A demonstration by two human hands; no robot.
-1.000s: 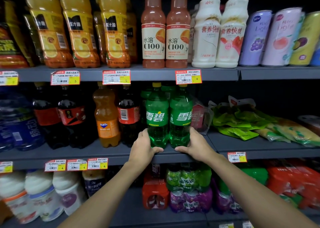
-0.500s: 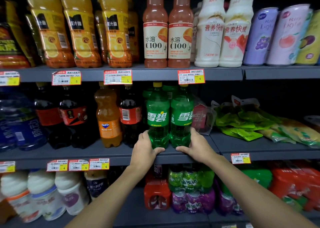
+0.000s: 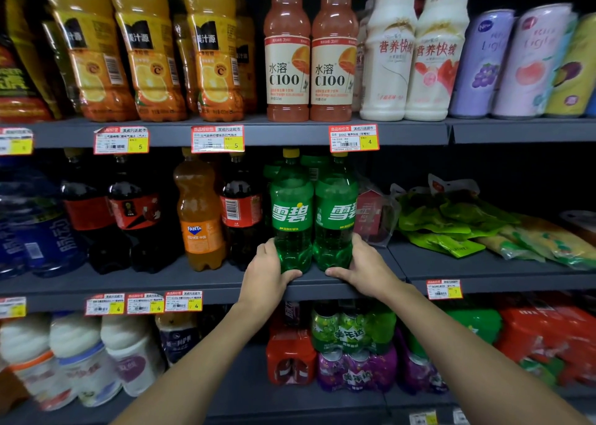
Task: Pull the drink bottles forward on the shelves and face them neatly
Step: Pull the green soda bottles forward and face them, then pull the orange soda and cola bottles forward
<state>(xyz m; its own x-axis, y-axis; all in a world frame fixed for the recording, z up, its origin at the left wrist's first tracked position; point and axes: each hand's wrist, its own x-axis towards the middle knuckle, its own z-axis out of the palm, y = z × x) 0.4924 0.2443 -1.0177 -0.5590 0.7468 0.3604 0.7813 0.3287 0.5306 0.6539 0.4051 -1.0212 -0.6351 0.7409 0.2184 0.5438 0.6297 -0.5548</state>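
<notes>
Now both hands, left and right, cupped around two green bottles.

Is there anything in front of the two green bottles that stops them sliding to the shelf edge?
Nothing visible does. Only the thumbs of the left hand and right hand lie before the green bottles, at the shelf edge.

Dim shelf interior, lit from the front; wide-angle view.

Front labels and both forearms are evenly lit; shelf recesses fall to near black, deepest at upper right. Soft glare marks the green bottles. Centre is sharp; left edge and lower left blur. Shelf edges bow toward the frame borders.
</notes>
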